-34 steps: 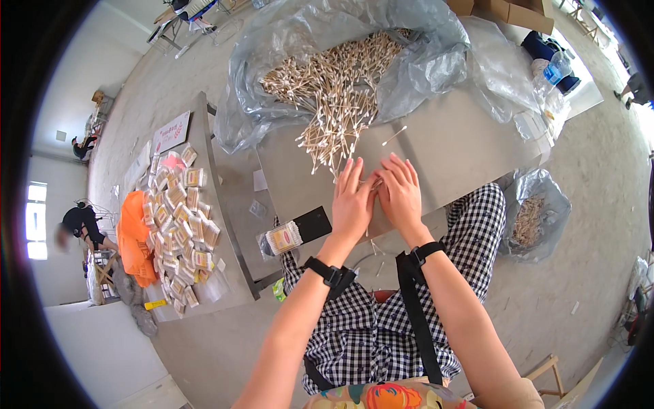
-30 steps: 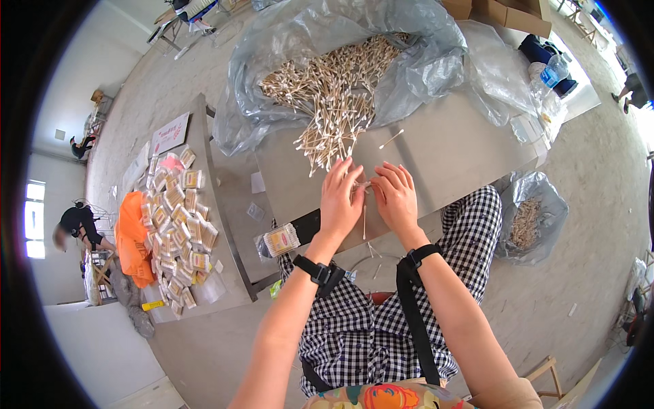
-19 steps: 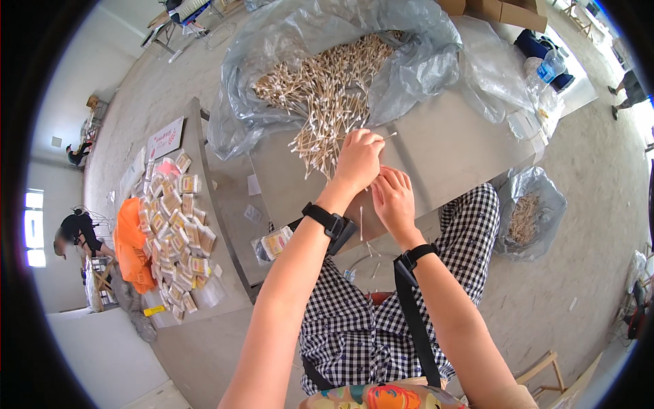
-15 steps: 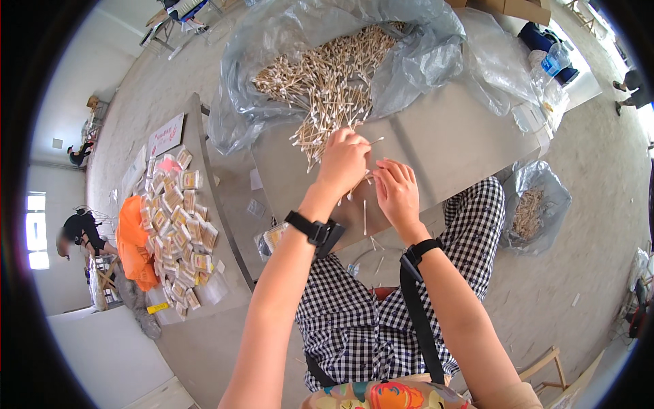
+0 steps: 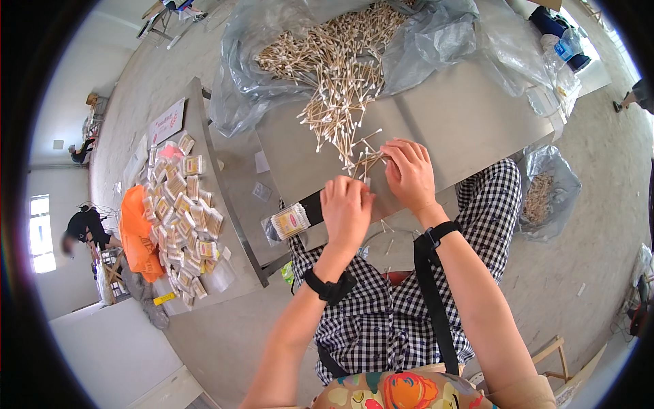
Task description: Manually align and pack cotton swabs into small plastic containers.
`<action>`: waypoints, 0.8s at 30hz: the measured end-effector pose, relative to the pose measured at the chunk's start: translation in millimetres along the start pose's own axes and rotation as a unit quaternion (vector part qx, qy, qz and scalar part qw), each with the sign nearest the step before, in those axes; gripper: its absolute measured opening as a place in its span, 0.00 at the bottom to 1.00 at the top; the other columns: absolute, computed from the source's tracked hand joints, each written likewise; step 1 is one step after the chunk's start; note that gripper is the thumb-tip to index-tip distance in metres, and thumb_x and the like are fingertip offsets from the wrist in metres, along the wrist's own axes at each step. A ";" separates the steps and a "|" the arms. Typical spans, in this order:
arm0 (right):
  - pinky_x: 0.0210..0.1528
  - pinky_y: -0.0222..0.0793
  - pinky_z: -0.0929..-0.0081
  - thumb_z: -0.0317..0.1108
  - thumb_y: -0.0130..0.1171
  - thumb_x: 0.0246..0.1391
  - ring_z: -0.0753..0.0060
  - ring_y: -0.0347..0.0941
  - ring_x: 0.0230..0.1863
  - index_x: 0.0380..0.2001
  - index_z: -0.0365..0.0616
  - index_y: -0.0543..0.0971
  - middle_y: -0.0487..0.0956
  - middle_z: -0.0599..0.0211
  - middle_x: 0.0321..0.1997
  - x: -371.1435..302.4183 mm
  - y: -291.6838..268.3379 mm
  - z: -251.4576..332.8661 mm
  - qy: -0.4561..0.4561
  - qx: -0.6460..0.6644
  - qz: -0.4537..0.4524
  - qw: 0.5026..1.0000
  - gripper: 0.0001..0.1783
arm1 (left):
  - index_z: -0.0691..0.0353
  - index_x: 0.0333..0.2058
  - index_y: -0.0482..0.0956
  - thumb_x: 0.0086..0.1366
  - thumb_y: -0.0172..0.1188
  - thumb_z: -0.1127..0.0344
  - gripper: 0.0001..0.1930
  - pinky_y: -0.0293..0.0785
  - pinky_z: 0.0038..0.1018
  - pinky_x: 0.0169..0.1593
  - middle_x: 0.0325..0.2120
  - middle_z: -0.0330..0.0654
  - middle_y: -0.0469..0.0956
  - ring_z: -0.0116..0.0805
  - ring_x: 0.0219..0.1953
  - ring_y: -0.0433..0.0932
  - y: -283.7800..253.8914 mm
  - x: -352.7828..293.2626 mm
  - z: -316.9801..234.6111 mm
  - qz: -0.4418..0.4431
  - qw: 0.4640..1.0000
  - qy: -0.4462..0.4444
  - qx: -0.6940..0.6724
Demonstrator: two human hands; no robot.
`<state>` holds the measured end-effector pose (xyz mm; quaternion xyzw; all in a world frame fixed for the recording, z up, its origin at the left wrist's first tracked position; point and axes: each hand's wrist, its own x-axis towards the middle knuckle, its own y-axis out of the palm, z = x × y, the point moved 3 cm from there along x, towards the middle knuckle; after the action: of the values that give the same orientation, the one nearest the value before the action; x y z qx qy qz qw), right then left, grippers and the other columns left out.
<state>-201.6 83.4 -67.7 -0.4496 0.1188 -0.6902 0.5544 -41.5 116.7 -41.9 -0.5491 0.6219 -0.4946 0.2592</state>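
Observation:
A large heap of cotton swabs point(image 5: 347, 85) with wooden sticks and white tips spills from a grey plastic bag point(image 5: 238, 102) onto the metal table point(image 5: 470, 109). My right hand point(image 5: 412, 176) is closed at the near side of the heap, fingertips pinching the stick ends of a small bunch of swabs point(image 5: 368, 162). Close to its left, my left hand point(image 5: 346, 213) has its fingers curled together at the table's near edge; what they hold, if anything, is hidden. Left of that hand, a filled pack of swabs point(image 5: 291, 221) lies at the table edge beside a black strip.
On a side table point(image 5: 235, 252) at left lie many filled swab packs point(image 5: 184, 218), an orange bag point(image 5: 139, 235) and a yellow tube-like item point(image 5: 164, 298). A clear bag of swabs point(image 5: 538, 198) stands on the floor at right. Another person point(image 5: 88, 228) bends over at far left.
My left hand has drawn back from the heap toward me. My right hand has moved up and right, onto the bunch of swabs. The filled pack now shows more fully.

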 end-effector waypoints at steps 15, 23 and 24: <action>0.70 0.57 0.56 0.28 0.59 0.50 0.58 0.60 0.70 0.58 0.46 0.73 0.69 0.65 0.66 4.5 1.1 -1.4 0.035 -0.062 0.028 0.997 0.28 | 0.51 0.63 0.70 0.56 0.68 0.70 0.34 0.67 0.38 0.63 0.62 0.45 0.67 0.47 0.63 0.67 4.1 64.5 32.8 0.089 0.992 0.030 -0.084; 0.71 0.58 0.58 0.24 0.58 0.49 0.60 0.68 0.62 0.52 0.44 0.77 0.76 0.67 0.55 29.3 -14.2 -29.7 -0.064 -0.079 0.135 0.986 0.24 | 0.62 0.51 0.77 0.56 0.60 0.77 0.22 0.69 0.38 0.62 0.59 0.42 0.72 0.44 0.59 0.73 18.0 62.1 34.3 0.085 0.985 0.113 -0.103; 0.68 0.61 0.60 0.23 0.59 0.48 0.62 0.72 0.56 0.48 0.44 0.79 0.78 0.68 0.50 31.7 -16.6 -31.2 -0.082 -0.049 0.160 0.983 0.20 | 0.62 0.51 0.77 0.56 0.60 0.77 0.22 0.69 0.38 0.62 0.59 0.42 0.72 0.44 0.59 0.73 15.6 61.1 30.8 0.084 0.985 0.111 -0.104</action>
<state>-235.4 51.3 -58.9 -0.5067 0.1769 -0.5470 0.6425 -37.6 47.7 -54.0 -0.4604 0.7389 -0.4613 0.1712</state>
